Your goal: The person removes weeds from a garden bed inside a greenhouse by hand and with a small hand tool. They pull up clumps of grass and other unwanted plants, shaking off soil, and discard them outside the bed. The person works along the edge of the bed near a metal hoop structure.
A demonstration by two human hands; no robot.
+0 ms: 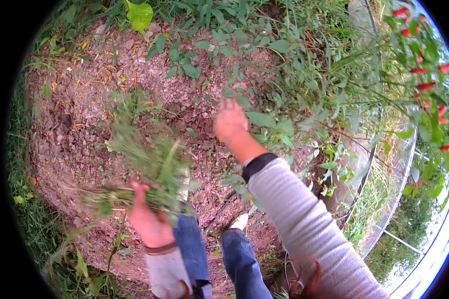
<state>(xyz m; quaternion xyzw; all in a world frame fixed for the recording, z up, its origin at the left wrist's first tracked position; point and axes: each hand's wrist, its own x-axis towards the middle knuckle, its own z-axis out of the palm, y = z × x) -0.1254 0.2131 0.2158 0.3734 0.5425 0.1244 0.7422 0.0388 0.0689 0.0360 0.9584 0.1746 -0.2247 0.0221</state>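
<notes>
My left hand (149,218) is closed around a bunch of pulled green weeds (153,168), its stems and leaves blurred by motion and spreading over the soil. Reaching forward, my right hand (230,117) is at the low leafy weeds (262,119) that grow from the bare reddish soil (194,93). That hand is blurred, and whether its fingers grip a plant cannot be told. A grey sleeve with a dark cuff covers the right arm.
Dense weeds (303,71) grow along the upper right. A plant with red chili peppers (426,86) leans in at the far right, near clear plastic sheeting (393,187). My jeans-clad legs (239,258) stand at the bottom. Grass (37,213) borders the left side.
</notes>
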